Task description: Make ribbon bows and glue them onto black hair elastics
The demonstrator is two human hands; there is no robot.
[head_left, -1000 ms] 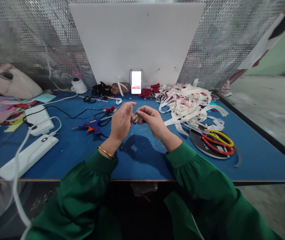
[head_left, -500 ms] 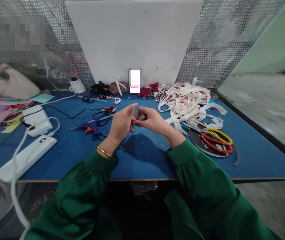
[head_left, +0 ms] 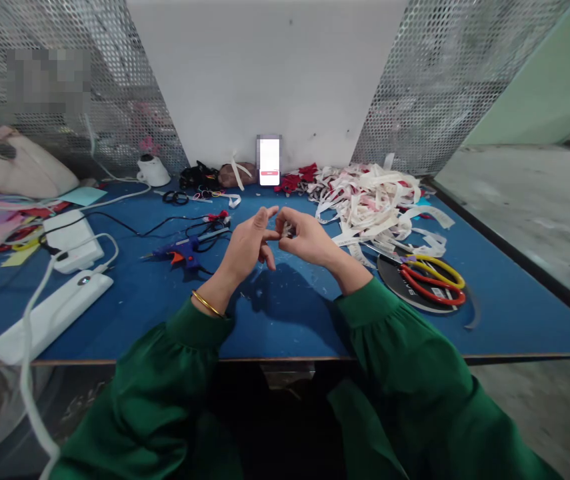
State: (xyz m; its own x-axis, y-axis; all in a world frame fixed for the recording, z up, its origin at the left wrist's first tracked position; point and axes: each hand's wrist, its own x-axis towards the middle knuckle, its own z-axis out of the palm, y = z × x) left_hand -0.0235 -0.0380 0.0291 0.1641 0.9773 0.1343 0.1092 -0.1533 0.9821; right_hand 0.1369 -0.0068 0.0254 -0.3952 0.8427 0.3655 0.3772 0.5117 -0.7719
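Note:
Above the middle of the blue table, my two hands meet at the fingertips. My right hand is closed in a pinch around a small whitish piece, mostly hidden by the fingers; its kind cannot be made out. Against those fingertips rests a finger of my left hand, whose thumb is raised and whose other fingers are apart and hang lower. No held thing shows in the left hand. A blue glue gun with an orange trigger lies left of it. Scissors with red and yellow handles lie right of my right hand, over a black disc.
A tangled heap of white ribbon strips covers the back right. A lit phone leans on the white panel. White power strips with cables, a small white cup and a pale bag stand at left.
My hands have shifted slightly to the right. The left hand's lower fingers have spread and stretched out. The right hand keeps its pinch on the small piece.

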